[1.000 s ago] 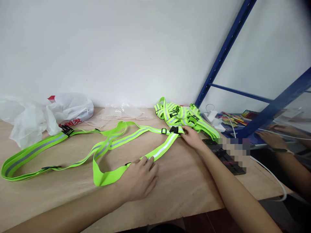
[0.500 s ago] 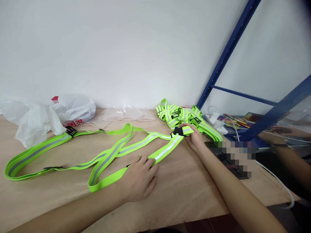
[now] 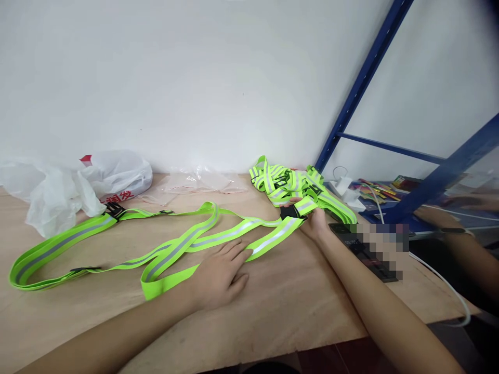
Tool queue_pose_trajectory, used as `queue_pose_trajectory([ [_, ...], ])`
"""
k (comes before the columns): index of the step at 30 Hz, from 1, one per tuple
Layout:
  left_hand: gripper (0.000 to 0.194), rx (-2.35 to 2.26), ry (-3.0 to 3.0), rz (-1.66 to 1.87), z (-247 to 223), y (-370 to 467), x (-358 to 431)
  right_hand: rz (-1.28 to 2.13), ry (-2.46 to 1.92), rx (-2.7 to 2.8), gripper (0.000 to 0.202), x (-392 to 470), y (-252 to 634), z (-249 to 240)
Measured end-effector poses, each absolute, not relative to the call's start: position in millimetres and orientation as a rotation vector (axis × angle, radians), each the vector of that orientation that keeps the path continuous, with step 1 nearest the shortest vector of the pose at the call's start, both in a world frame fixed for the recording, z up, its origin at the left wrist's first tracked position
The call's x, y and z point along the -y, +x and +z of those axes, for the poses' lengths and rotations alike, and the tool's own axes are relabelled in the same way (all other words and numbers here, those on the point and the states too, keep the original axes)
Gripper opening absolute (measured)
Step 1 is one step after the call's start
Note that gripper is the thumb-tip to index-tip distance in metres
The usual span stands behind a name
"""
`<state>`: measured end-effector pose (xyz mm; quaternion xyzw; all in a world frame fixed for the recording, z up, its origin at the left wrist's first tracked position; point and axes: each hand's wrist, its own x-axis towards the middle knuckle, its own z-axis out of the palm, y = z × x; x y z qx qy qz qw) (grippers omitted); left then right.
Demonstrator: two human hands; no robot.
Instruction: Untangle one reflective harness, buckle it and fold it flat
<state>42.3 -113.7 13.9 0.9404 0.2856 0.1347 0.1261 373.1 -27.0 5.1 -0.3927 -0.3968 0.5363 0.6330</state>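
Observation:
A neon-green reflective strap harness [image 3: 183, 244] with a silver stripe lies in loops across the wooden table. My left hand [image 3: 222, 275] rests on its front strap, fingers stretched out and lying flat. At the harness's right end, my right hand [image 3: 315, 222] is closed on the strap beside a black buckle [image 3: 289, 212]; the thumb and part of the fingers are hidden behind the strap. Another black buckle [image 3: 114, 210] sits at the left end, and a small black slider [image 3: 86, 269] is on the lower left strap.
Behind my right hand is a heap of similar green reflective straps [image 3: 280, 182]. Clear plastic bags [image 3: 198, 179] and white carrier bags [image 3: 120, 171] lie along the wall. A dark device [image 3: 351, 241], a white cable [image 3: 448, 291] and a blue metal frame [image 3: 366, 78] stand right, near another person's arm [image 3: 456, 234].
My right hand has drawn the buckle end slightly right, and the strap end there now stands folded up. My left hand's fingers have straightened from a curled hold to lying flat.

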Motion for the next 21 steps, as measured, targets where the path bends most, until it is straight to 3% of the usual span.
queue_pose_trajectory([
  [9,0.046,-0.911,2.676,0.507,5,41,97,1.067,-1.199,1.111,0.045,28,368,5],
  [16,0.037,-1.076,2.629,0.602,8,34,71,1.082,-1.158,1.044,0.016,26,364,3],
  [21,0.036,-1.050,2.520,0.730,2,25,62,1.020,-1.123,0.991,0.017,21,364,-2],
])
